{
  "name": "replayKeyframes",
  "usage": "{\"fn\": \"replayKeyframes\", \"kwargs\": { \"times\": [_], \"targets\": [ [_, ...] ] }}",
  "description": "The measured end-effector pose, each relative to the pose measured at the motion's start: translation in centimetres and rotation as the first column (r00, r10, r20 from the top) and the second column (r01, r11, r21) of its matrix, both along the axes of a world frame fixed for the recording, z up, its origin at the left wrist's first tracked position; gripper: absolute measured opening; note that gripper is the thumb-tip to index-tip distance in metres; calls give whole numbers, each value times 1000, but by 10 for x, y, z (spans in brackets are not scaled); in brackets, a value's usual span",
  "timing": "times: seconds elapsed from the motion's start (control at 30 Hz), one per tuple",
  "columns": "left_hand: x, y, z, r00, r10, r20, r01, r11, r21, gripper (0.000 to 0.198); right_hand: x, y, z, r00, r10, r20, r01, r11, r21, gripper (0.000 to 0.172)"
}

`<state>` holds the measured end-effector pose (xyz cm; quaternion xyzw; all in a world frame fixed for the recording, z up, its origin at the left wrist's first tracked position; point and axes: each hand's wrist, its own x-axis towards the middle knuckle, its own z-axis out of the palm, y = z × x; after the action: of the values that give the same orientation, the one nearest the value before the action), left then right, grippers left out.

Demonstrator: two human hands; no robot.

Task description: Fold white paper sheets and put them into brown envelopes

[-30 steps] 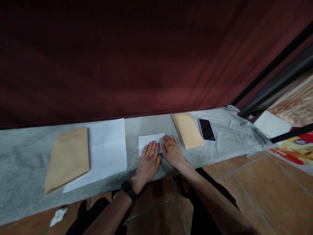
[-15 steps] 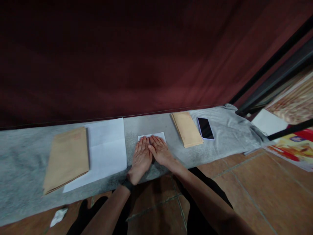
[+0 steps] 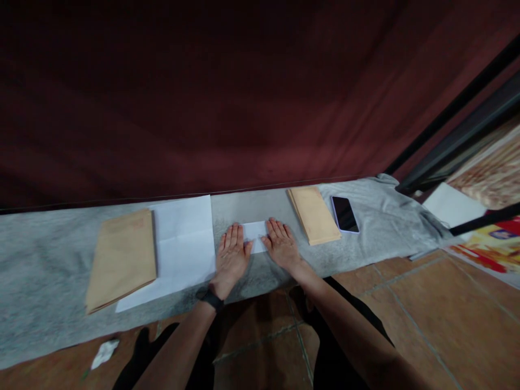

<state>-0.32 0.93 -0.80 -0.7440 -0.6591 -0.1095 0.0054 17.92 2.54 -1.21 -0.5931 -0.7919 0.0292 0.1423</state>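
We record a long, narrow surface draped in grey cloth (image 3: 231, 208), wrinkled toward its right end. A dark red curtain (image 3: 244, 119) hangs along its far side; orange-brown floor tiles (image 3: 455, 314) with pale joints show below. Black bars (image 3: 455, 106) slant across the right edge of our view. A crumpled white scrap (image 3: 104, 353) lies on the floor at lower left.

We find the small white paper (image 3: 255, 230) on the cloth, between and partly under the two hands. The left hand (image 3: 231, 254), dark band at its wrist, covers the paper's left end; the right hand (image 3: 281, 246) covers its right end. Both are spread flat, palms down, thumbs angled inward over the paper, gripping nothing.

Left of the hands we note larger white sheets (image 3: 184, 238), partly overlapped by brown envelopes (image 3: 122, 254). Right of them: narrower brown envelopes (image 3: 317, 214), then a smartphone (image 3: 345, 214), screen dark, just beside.

Markings: faint reddish print on the left envelopes, illegible to us; a red-and-yellow printed sheet (image 3: 493, 246) at far right carries a blue emblem, too small to read.
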Motion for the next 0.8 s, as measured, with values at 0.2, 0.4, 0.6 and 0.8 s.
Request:
{"fn": "replayKeyframes", "kwargs": {
  "times": [0.2,0.4,0.6,0.8],
  "targets": [
    [-3,0,-1,1000,-10,-7,10,1000,14,65,16,-1,1,999,-27,44,27,1000,-2,59],
    [-2,0,-1,1000,-5,-22,5,1000,-9,76,24,-4,2,995,-53,88,53,999,8,58],
    [-4,0,-3,999,-21,-34,21,1000,18,82,32,-8,4,991,-123,61,122,992,14,58],
    [-4,2,-5,999,-18,-41,18,1000,16,81,28,-16,17,1000,10,-30,-9,1000,27,62]
  ]
}}
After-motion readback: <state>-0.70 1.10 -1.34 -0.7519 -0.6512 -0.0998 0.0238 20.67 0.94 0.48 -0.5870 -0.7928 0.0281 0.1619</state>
